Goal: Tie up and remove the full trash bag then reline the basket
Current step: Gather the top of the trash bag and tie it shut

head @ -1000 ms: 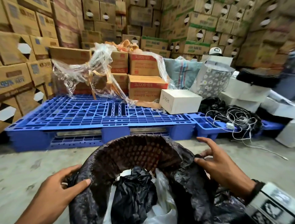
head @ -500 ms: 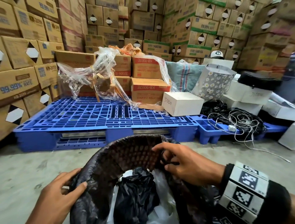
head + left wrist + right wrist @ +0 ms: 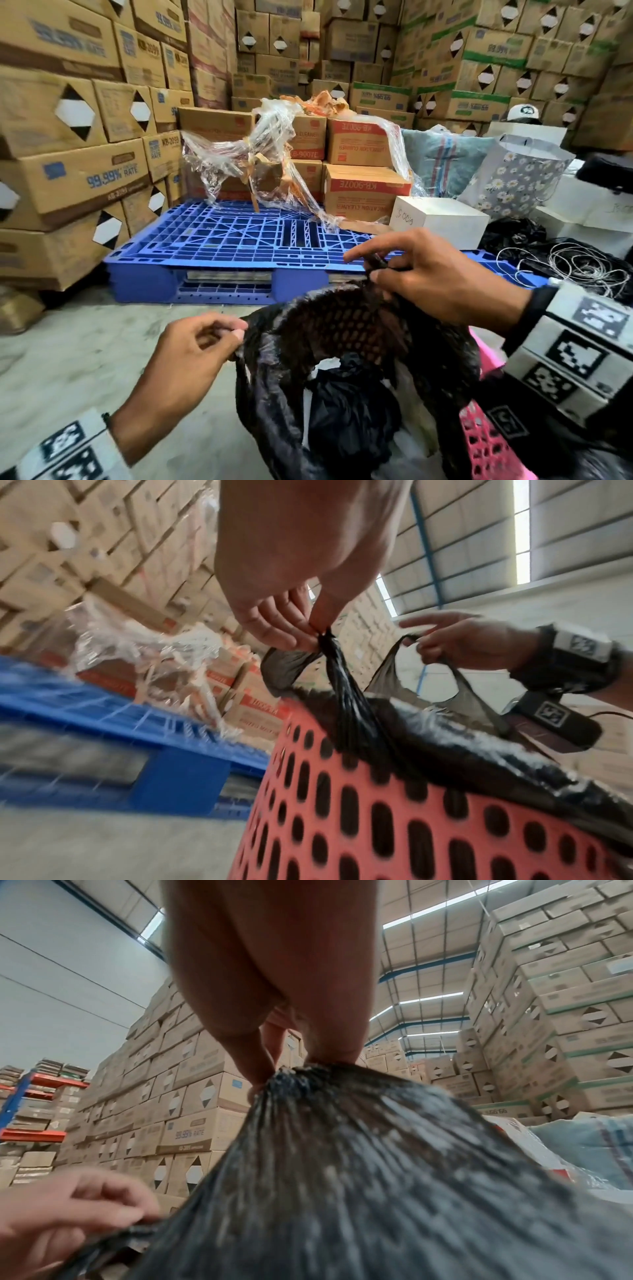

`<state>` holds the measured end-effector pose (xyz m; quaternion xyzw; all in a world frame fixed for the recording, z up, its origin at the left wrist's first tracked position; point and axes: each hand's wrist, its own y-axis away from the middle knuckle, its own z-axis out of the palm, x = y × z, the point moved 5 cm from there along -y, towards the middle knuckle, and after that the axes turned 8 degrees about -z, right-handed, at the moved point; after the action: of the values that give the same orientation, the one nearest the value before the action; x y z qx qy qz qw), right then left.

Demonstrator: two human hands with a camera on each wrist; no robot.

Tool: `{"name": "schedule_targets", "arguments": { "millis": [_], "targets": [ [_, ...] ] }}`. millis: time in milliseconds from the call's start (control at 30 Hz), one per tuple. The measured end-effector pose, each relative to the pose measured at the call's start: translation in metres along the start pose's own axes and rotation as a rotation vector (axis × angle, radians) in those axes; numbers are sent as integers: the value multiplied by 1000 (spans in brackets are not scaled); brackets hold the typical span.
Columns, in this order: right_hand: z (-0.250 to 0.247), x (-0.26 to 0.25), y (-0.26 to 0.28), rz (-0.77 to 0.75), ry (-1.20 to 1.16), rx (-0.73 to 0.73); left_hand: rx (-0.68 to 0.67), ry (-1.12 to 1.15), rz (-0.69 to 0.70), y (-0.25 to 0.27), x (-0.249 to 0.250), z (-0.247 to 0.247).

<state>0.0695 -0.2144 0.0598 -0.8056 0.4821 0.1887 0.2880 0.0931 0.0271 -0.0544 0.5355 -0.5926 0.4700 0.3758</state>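
Lining the pink perforated basket [image 3: 394,818], the black trash bag [image 3: 342,329] has its rim pulled up above the basket's edge, and its thin film lets the basket's hole pattern show through on the far side in the head view. Crumpled black plastic [image 3: 349,411] and some white scraps lie inside the bag. The left hand [image 3: 191,356] pinches a bunched strip of the bag's edge between thumb and curled fingers at the near left of the rim; the left wrist view shows that strip drawn taut from the fingertips [image 3: 308,631] down to the basket's edge. The right hand [image 3: 435,274] pinches the far side of the bag with thumb and middle fingers while its index finger sticks out straight, and from the left wrist view the piece it holds is a loop-shaped handle lifted clear of the rim. The right wrist view shows gathered film fanning down from that pinch. Both wrists wear bands with black-and-white square markers. The basket stands on a grey concrete floor [image 3: 68,359], near a blue plastic pallet [image 3: 222,246]. On the pallet sit cardboard boxes [image 3: 363,171] tangled with loose clear wrap [image 3: 260,161], and a white box [image 3: 442,219]. Stacked cartons [image 3: 68,137] rise behind and to the left, a floral paper bag [image 3: 513,178] and a coil of white cord [image 3: 575,263] lie to the right.
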Motion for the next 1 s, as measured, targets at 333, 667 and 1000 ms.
{"name": "schedule_targets", "arguments": {
  "millis": [333,667,1000],
  "targets": [
    [21,-23,-12,-146,106,-78,-400,162,188,-2,121,32],
    [7,-19,32,-286,14,-37,-703,-232,320,-30,133,99],
    [-6,1,47,-254,-74,-28,-954,-200,137,-20,111,92]
  ]
}}
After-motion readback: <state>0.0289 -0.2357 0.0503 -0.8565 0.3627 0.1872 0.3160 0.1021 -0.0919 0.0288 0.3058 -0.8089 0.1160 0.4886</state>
